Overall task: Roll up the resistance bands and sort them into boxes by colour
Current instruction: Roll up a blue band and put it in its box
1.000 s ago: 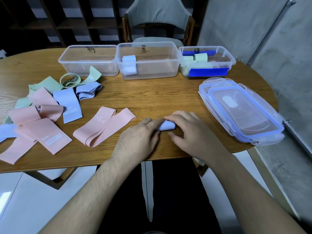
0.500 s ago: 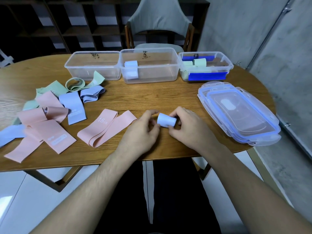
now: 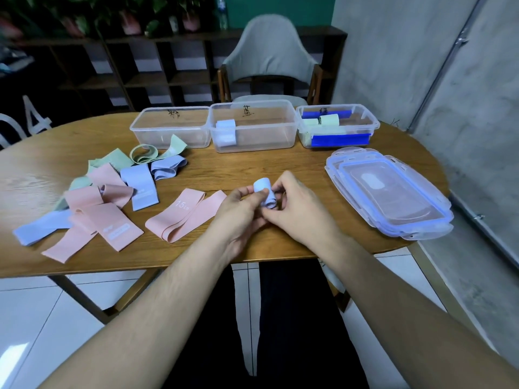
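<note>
Rolled band: a pale blue rolled band point(image 3: 265, 196) sits at the centre of the frame, raised just above the counter point(image 3: 252, 169), its spiral end turned toward the camera
Left hand: the left hand point(image 3: 241, 211) comes in from the lower left; its fingers curl round the left side of the roll and clamp it
Right hand: the right hand point(image 3: 299, 204) comes in from the lower right; thumb and fingers pinch the right side of the same roll
Loose bands: a pink band marked 15 lb point(image 3: 186, 213) lies flat just left of the hands; further left a heap of pink, blue and green bands point(image 3: 106, 192) spreads toward the left edge, overlapping each other
Left box: a clear box point(image 3: 171, 130) at upper centre-left; a green band leans against its front wall
Middle box: a clear box with blue rolls point(image 3: 254, 126) at upper centre; the rolls point(image 3: 226, 133) stand at its left end
Right box: a clear box with green rolls point(image 3: 337, 126) at upper right; a dark blue strip shows along its front
Lids: a stack of clear lids point(image 3: 389, 192) with blue seals lies at the right of the frame, well apart from the hands
</note>
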The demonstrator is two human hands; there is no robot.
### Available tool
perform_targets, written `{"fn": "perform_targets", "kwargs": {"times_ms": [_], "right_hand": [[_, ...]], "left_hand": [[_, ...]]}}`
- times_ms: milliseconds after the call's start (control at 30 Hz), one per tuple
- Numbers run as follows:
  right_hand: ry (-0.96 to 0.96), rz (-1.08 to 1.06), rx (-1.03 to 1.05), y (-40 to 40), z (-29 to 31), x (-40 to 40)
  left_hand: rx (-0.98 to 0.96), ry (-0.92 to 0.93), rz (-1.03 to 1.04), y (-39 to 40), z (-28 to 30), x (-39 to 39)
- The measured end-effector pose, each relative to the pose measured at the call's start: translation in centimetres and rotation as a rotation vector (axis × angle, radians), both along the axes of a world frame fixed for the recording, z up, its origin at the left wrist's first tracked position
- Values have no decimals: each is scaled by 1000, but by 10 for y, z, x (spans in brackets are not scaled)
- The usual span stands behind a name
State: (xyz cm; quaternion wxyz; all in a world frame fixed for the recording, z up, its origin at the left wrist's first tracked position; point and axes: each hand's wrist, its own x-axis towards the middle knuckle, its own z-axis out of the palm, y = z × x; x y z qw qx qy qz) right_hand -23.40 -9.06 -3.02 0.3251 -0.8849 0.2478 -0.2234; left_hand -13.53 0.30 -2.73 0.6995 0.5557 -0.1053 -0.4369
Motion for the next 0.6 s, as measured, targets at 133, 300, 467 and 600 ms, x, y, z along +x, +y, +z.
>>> {"fn": "perform_targets", "kwargs": {"times_ms": [133,300,467,600], "right_hand": [[-56,14,-43,1,2,1],[-87,102,11,10,13,11],[-63,109,-75,20,22,24],[-35,108,-87,22,30,40]], "left_hand": [[42,-40,-12,9,7,2],[75,-117,23,18,21,1],[63,-185,26,25,32,8],[67,-246,2,25,36,23]]}}
